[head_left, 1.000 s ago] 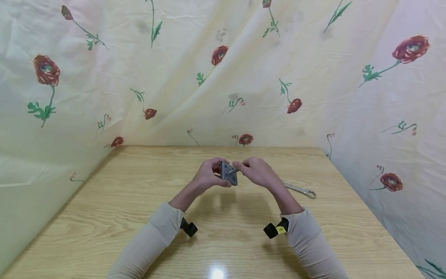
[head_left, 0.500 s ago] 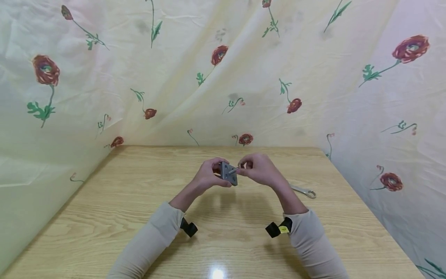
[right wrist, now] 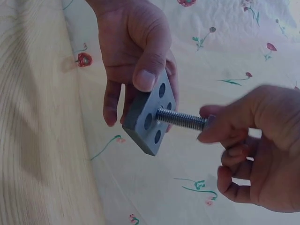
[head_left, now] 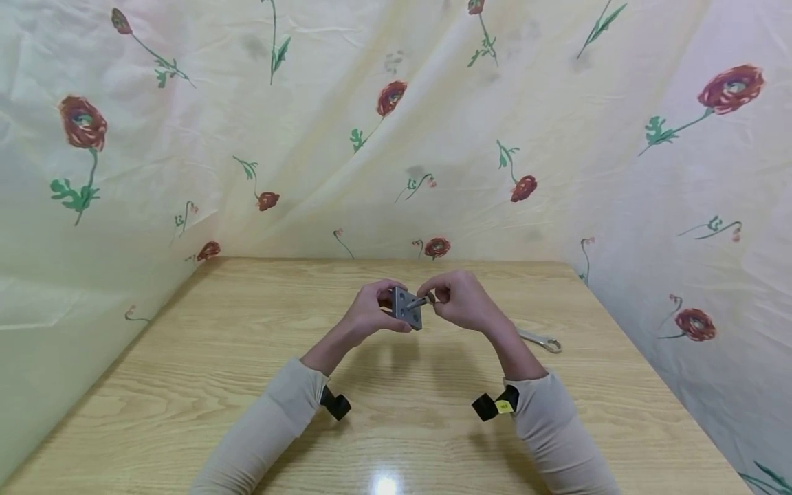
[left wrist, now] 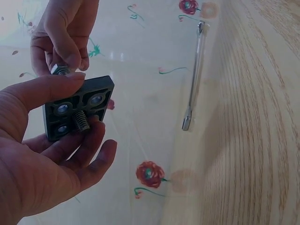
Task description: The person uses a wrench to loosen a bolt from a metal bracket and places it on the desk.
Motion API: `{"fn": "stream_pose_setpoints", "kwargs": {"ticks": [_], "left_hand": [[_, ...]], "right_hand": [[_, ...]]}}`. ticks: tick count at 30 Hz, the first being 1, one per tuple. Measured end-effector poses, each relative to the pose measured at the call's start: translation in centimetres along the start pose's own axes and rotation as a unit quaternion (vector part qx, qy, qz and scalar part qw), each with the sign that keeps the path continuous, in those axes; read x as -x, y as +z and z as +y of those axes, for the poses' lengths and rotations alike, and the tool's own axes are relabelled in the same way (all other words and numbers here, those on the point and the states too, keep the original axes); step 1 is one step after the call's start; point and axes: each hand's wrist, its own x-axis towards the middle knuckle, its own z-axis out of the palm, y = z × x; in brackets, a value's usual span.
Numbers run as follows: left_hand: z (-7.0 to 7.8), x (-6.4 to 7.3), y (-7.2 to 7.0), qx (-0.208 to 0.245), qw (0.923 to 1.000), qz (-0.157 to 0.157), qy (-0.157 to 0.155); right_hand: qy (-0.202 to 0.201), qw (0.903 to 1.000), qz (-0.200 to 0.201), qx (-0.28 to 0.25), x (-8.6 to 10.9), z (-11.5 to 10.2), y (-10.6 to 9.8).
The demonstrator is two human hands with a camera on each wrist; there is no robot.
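Observation:
My left hand grips a small grey square plate by its edges, thumb on one side and fingers on the other. A threaded bolt passes through the plate's middle, among several round holes. On the ribbed back face, seen in the left wrist view, the bolt's threaded end sticks out close to my left fingers. My right hand pinches the bolt's hex head between thumb and index finger, its other fingers curled. A long stretch of thread shows between plate and head. Both hands are above the table.
A combination wrench lies on the wooden table to the right, partly behind my right forearm in the head view. Flower-patterned cloth hangs at the back and along both sides. Each wrist carries a small black camera.
My right hand has shifted slightly right and its fingers have changed their hold on the bolt head, which now shows more plainly. The left hand and plate stay where they were.

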Motion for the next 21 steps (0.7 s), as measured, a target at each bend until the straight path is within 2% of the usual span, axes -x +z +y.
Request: {"fn": "stream_pose_setpoints", "kwargs": {"ticks": [3, 5, 10, 12, 17, 21], "left_hand": [[-0.03, -0.02, 0.03, -0.002, 1.0, 0.0, 0.0], [-0.01, 0.0, 0.06, -0.002, 1.0, 0.001, 0.002], [-0.15, -0.02, 0.06, -0.001, 1.0, -0.002, 0.005], [-0.16, -0.02, 0.07, -0.002, 1.0, -0.001, 0.006], [-0.13, -0.02, 0.11, -0.002, 0.9999, 0.0, 0.01], [-0.23, -0.09, 0.12, -0.003, 0.9999, 0.0, 0.011]], "right_hand": [[0.001, 0.9999, -0.017, -0.001, 0.13, 0.07, -0.16], [0.016, 0.9997, -0.017, -0.011, 0.15, 0.12, -0.19], [0.087, 0.9956, 0.012, -0.033, 0.09, 0.35, -0.08], [0.117, 0.9927, 0.011, -0.029, 0.11, 0.52, -0.1], [0.185, 0.9818, -0.041, -0.008, 0.09, 0.77, 0.19], [0.206, 0.9767, -0.061, 0.0, -0.07, 0.62, 0.77]]}}
